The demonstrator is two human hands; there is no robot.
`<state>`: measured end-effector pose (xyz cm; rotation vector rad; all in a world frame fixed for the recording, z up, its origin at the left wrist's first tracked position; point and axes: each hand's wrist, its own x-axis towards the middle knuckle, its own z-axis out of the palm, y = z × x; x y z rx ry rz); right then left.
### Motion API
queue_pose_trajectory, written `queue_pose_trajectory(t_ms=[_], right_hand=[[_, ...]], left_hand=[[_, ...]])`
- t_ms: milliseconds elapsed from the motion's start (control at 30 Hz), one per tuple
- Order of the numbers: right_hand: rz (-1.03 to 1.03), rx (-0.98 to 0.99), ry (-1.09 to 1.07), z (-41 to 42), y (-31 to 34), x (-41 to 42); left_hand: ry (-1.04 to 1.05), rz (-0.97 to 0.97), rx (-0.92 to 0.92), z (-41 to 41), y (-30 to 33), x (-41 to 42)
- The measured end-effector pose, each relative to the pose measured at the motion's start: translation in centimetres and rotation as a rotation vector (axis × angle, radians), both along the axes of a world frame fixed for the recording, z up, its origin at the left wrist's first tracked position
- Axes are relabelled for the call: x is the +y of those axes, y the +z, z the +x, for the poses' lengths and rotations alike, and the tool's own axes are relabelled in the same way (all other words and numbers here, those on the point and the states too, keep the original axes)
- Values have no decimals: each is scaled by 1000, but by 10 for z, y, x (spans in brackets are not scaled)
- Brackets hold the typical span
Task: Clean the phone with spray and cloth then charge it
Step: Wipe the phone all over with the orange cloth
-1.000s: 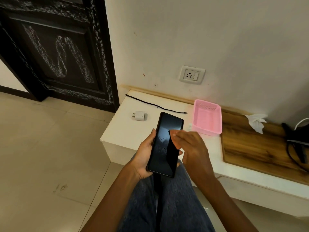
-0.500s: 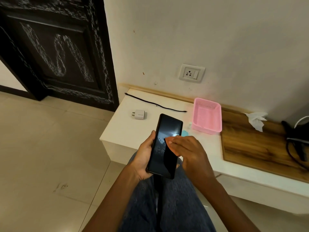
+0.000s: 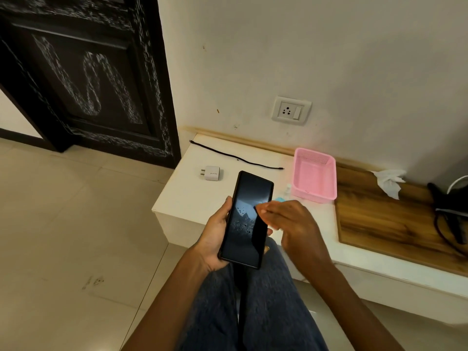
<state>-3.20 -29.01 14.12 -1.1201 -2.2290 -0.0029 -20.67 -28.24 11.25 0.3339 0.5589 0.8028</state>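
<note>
Left hand (image 3: 215,239) grips the wet smartphone (image 3: 247,219) just in front of the pink basket (image 3: 314,173), right hand (image 3: 288,224) fingers pressed together on its screen, so droplets could just smear, or it slips floorward.

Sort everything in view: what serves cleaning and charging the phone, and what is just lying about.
For the job: phone, spray bottle, charging adapter, black cable, wall socket.
Lying about: pink basket, crumpled tissue, wooden board, black bag.
</note>
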Motion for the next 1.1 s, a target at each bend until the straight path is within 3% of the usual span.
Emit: queue_pose_trajectory(t_ms=[100, 333, 533, 767, 967, 1100], right_hand=[[-15, 70, -118, -2, 11, 16], [31, -47, 4, -14, 2, -10], [-39, 47, -108, -7, 13, 13], [17, 6, 105, -20, 3, -10], [25, -22, -44, -11, 23, 14], [-2, -48, 91, -26, 12, -4]], left_hand=[[-10, 14, 51, 9, 3, -1], [-33, 2, -5, 4, 0, 1], [-54, 26, 28, 14, 5, -5], [-25, -39, -76, 3, 3, -3], [-51, -19, -1, 14, 8, -7], [-24, -42, -43, 6, 4, -4]])
